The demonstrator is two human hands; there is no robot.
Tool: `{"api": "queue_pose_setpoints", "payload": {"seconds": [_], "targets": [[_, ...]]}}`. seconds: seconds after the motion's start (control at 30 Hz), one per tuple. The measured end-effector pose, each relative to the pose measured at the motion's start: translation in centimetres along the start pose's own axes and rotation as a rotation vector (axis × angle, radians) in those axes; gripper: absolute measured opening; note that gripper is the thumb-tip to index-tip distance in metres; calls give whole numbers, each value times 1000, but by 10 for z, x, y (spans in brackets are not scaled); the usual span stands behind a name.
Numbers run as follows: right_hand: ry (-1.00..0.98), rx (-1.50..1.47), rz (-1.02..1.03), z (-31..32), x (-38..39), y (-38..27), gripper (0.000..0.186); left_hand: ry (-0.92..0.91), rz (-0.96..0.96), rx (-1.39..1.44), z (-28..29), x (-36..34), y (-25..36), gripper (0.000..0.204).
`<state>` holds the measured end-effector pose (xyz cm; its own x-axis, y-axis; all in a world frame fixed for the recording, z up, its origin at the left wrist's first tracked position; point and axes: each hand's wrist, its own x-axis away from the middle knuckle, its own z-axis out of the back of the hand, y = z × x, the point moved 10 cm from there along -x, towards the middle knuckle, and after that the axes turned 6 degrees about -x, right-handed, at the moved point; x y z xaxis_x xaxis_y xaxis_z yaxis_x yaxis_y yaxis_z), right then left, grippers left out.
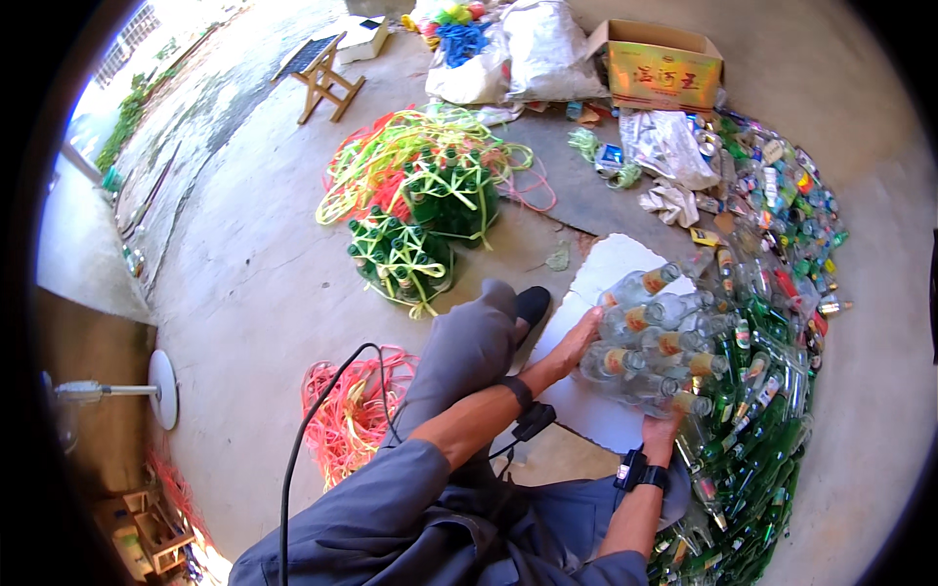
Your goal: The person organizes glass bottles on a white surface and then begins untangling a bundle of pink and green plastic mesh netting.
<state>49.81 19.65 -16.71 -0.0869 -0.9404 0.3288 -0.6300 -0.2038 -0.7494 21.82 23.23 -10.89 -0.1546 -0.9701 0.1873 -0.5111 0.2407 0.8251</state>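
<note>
A tight cluster of several clear glass bottles (650, 342) with orange-and-white labels sits over a white board (581, 400). At the cluster's left side my left hand (578, 342) presses, its fingers partly hidden by the glass. My right hand (664, 426) grips the near side, beneath the closest bottles, and most of its fingers are out of sight. Between them the two hands hold the bottles together, necks pointing right and up. Close beside the right hand, a heap of loose green bottles (757, 469) spreads along the right.
Bundles of green bottles (401, 259) tied with yellow-green strapping stand ahead, by a tangle of strapping (376, 146). Pink strapping (342, 415) lies left of my leg. Farther off are a cardboard box (664, 73), white sacks (552, 49), a folding stool (322, 78) and mixed containers (782, 186).
</note>
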Motion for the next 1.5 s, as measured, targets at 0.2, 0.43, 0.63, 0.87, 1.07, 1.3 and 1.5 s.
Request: {"api": "queue_pose_setpoints", "payload": {"seconds": [0.2,0.43,0.63,0.87,1.07,1.3,1.5], "targets": [[17,41,5,36,-16,7,66,461,71,-315,41,2,-9,81],[42,-79,-56,23,-11,-1,63,426,-132,-70,46,-24,106,55],[35,-75,-72,31,-20,0,66,620,-564,-404,75,-50,329,38],[121,25,-28,21,-7,2,61,511,-532,-1487,141,88,376,38],[102,30,-46,3,2,3,60,708,-183,-1445,317,307,184,30],[240,14,-139,22,1,3,58,630,462,-1361,445,534,-72,26],[152,32,-86,16,-1,1,55,846,551,-860,429,571,-114,34]]}}
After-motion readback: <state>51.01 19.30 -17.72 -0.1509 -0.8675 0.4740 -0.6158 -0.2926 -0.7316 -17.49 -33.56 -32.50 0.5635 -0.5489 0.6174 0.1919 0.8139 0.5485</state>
